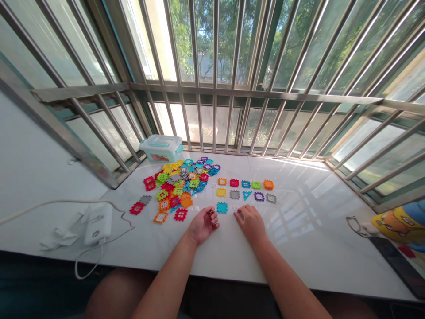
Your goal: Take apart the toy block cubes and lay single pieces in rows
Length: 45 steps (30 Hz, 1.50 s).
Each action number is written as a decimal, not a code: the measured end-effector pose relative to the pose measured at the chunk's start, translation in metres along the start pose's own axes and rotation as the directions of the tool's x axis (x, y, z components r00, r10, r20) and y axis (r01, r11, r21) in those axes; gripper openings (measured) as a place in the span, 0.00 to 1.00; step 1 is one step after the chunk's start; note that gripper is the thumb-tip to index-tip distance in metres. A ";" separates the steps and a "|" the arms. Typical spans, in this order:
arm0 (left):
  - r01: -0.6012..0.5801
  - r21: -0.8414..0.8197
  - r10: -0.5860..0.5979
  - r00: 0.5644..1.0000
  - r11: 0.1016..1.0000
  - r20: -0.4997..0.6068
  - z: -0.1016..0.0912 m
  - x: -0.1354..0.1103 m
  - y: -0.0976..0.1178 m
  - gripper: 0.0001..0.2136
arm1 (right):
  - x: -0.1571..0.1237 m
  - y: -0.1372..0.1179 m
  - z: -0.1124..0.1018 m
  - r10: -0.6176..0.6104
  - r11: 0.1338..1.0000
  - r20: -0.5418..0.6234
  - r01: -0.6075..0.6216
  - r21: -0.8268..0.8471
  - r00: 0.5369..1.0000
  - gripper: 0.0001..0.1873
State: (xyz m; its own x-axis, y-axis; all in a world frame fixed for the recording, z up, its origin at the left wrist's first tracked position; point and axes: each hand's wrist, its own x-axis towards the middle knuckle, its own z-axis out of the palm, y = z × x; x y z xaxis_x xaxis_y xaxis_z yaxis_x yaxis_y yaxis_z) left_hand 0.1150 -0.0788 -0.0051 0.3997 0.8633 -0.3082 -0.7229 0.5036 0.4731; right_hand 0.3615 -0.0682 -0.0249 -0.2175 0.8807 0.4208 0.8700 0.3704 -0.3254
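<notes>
My left hand (204, 223) rests on the white sill with its fingers curled into a loose fist; what it holds, if anything, is hidden. My right hand (249, 221) lies palm down, fingertips on a white tile piece (236, 208). Just beyond both hands sits a teal tile (222, 207). Two rows of single tiles are laid out farther back, among them an orange one (268, 184) and a grey one (234, 194). A heap of many coloured tiles (179, 181) lies to the left of the rows.
A pale teal lidded box (161, 148) stands behind the heap by the window bars (212, 95). A white power bank with cable (98, 223) lies at left. A key ring (353, 224) and a colourful bag (400, 221) sit at right.
</notes>
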 end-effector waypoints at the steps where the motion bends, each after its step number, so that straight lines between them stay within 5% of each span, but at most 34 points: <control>1: 0.000 0.000 0.000 1.000 1.000 0.000 0.000 0.000 0.000 0.07 | 0.000 0.000 -0.001 -0.004 1.000 0.006 0.004 0.009 1.000 0.11; 11: 0.018 -0.021 -0.018 1.000 1.000 0.012 0.000 0.001 0.001 0.07 | 0.023 -0.015 -0.009 -0.073 0.996 0.003 0.072 0.054 0.997 0.16; 21: 0.045 -0.036 -0.045 0.999 0.998 0.012 0.000 0.003 0.002 0.06 | 0.121 -0.071 0.021 -0.115 0.957 0.346 0.197 -0.213 0.931 0.15; 27: 0.060 -0.038 -0.059 0.998 0.997 0.024 -0.002 0.004 0.002 0.06 | 0.156 -0.085 0.037 -0.073 0.935 0.423 0.210 -0.287 0.903 0.18; 37: 0.075 -0.042 -0.075 0.997 0.996 -0.005 -0.001 0.004 0.003 0.09 | 0.162 -0.112 0.045 -0.206 0.915 0.567 0.362 -0.177 0.797 0.12; 41: 0.071 -0.050 -0.071 0.997 0.996 -0.008 0.000 0.003 0.004 0.08 | 0.161 -0.116 0.042 -0.205 0.924 0.574 0.350 -0.154 0.793 0.11; 45: 0.070 -0.057 -0.071 0.997 0.996 -0.017 0.000 0.004 0.003 0.08 | 0.161 -0.117 0.040 -0.195 0.945 0.563 0.308 -0.112 0.803 0.20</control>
State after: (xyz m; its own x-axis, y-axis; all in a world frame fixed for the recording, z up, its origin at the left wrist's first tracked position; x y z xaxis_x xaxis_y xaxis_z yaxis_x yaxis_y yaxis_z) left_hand 0.1139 -0.0741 -0.0050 0.4406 0.8246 -0.3549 -0.7241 0.5601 0.4025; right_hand 0.2072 0.0419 0.0472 -0.5936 0.8012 -0.0753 0.8045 0.5882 -0.0827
